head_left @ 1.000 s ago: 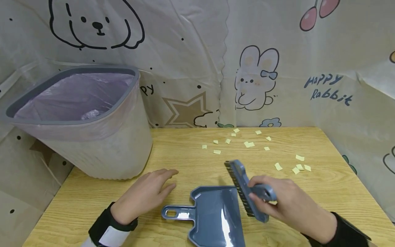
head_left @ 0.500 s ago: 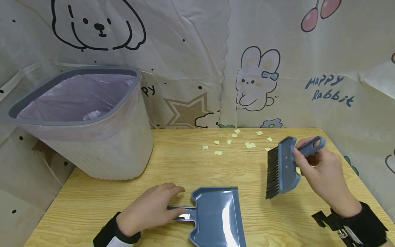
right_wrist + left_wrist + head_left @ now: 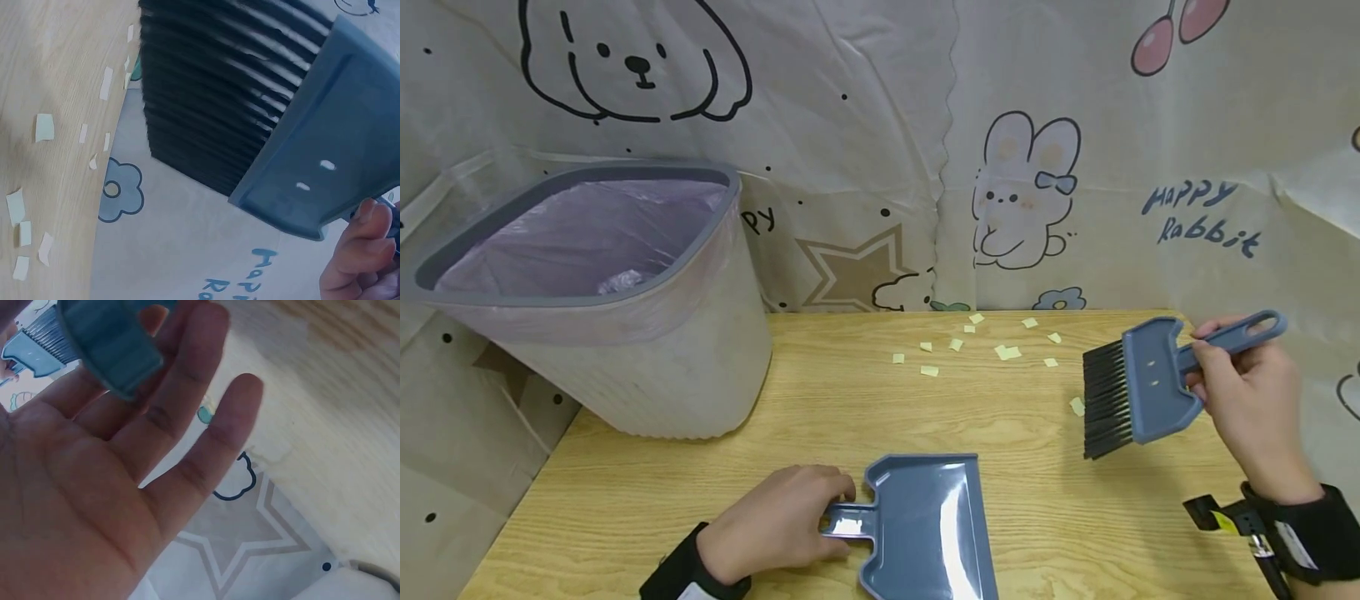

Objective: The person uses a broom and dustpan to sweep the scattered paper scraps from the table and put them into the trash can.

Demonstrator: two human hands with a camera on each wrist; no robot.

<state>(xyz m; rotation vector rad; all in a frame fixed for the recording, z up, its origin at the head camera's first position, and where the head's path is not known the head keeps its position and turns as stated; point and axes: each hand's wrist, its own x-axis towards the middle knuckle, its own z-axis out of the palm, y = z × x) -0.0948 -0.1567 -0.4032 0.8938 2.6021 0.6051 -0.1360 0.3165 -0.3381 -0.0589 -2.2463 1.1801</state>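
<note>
My left hand [image 3: 782,517] is at the handle of a blue dustpan [image 3: 917,525] that lies flat on the wooden table. Its fingers are loosely bent on one side of the handle, the thumb on the other. In the left wrist view the handle end [image 3: 112,344] crosses in front of the spread fingers. Over the table's right side, my right hand [image 3: 1255,392] grips a blue hand brush [image 3: 1165,379] by its handle, raised and tilted, dark bristles [image 3: 219,87] pointing left. Small pale yellow paper scraps [image 3: 1007,352] lie scattered toward the back; the brush hides some at right.
A tall pale waste bin [image 3: 700,350] with a grey rim and a purple liner stands at the back left of the table [image 3: 820,400]. Printed cloth [image 3: 880,167] hangs behind the table and along its sides.
The right hand has carried the brush from beside the dustpan to the right and up, turning it. The left hand has moved slightly forward onto the dustpan's handle. The dustpan stays in place.
</note>
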